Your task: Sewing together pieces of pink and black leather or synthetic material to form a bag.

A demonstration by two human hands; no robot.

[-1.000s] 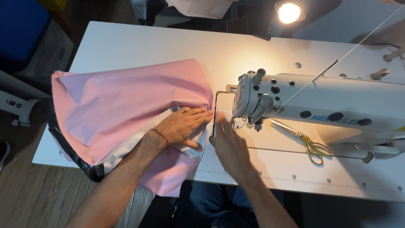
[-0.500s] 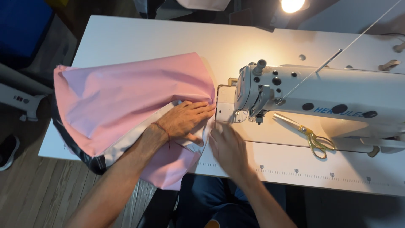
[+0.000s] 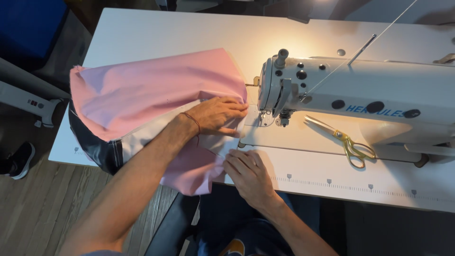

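Observation:
A pink fabric lies spread over the left half of the white sewing table, with a white and dark layer under it hanging off the front edge. My left hand presses flat on the fabric just left of the needle area of the white sewing machine. A thin red string circles that wrist. My right hand rests at the fabric's lower edge near the table front, fingers curled and pinching the cloth edge.
Gold-handled scissors lie on the machine bed right of the needle. A ruler scale runs along the table's front edge. A thread rises from the machine toward the upper right. Wooden floor and a dark shoe show at left.
My right hand has slid back from near the presser foot toward the table's front edge and now grips the fabric edge. My left hand stays flat on the fabric.

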